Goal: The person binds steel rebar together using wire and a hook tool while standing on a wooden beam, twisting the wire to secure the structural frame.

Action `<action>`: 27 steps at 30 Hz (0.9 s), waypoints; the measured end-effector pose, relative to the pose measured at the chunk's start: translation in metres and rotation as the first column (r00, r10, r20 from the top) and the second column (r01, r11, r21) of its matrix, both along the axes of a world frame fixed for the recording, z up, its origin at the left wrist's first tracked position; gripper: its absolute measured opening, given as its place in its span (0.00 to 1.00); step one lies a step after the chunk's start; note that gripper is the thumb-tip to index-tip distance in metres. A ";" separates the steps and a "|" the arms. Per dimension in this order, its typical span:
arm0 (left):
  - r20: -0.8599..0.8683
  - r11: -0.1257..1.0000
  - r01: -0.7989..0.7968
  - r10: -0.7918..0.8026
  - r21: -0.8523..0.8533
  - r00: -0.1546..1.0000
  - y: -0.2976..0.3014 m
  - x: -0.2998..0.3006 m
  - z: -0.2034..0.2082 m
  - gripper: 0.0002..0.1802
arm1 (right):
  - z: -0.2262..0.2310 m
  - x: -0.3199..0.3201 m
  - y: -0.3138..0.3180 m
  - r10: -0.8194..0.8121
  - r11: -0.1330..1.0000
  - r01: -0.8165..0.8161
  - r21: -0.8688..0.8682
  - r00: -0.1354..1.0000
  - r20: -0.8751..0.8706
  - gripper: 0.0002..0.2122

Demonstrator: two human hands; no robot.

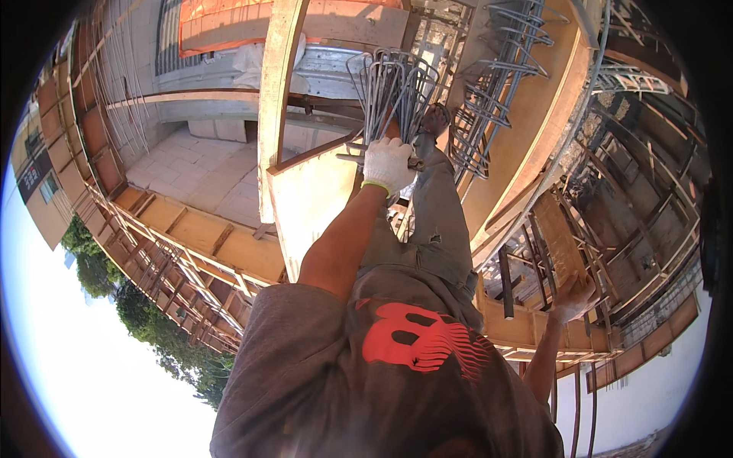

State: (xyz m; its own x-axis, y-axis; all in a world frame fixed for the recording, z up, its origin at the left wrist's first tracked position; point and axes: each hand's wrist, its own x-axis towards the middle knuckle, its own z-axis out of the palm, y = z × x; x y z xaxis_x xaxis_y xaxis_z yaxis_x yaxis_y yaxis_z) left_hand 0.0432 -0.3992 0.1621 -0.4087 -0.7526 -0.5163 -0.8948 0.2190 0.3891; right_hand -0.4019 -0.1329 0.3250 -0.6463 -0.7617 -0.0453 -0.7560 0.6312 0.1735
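My left hand [389, 163], in a white knitted glove, is closed at the narrow end of a bundle of bent steel stirrups [393, 88]. Their rounded loops fan out beyond my fist, in front of my legs. Short dark metal pieces [351, 153] stick out beside the glove; whether they belong to the stirrups I cannot tell. Out to the right, my right hand [576, 299] is closed at the near end of a long wooden plank [560, 240]. Its fingertips are partly hidden.
A rebar cage [489, 95] lies ahead on the right, along a plywood formwork panel [538, 114]. An upright timber [280, 91] stands left of the stirrups. Below on the left is a block-paved surface [195, 172]. Deep timber framing [634, 206] drops away at right.
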 end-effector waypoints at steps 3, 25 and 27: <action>-0.048 1.000 -0.012 0.013 0.004 0.999 0.005 0.003 -0.002 0.12 | 0.002 0.002 0.001 -0.013 0.999 0.014 0.046 1.000 -0.023 0.20; -0.018 0.998 0.051 -0.051 -0.030 0.999 0.008 0.002 -0.006 0.10 | 0.009 0.015 -0.018 0.039 0.998 -0.038 -0.047 0.999 0.018 0.17; 0.012 0.997 0.077 -0.077 -0.017 0.997 0.007 -0.001 0.002 0.10 | 0.010 0.018 -0.014 0.025 0.999 -0.025 -0.024 1.000 -0.004 0.17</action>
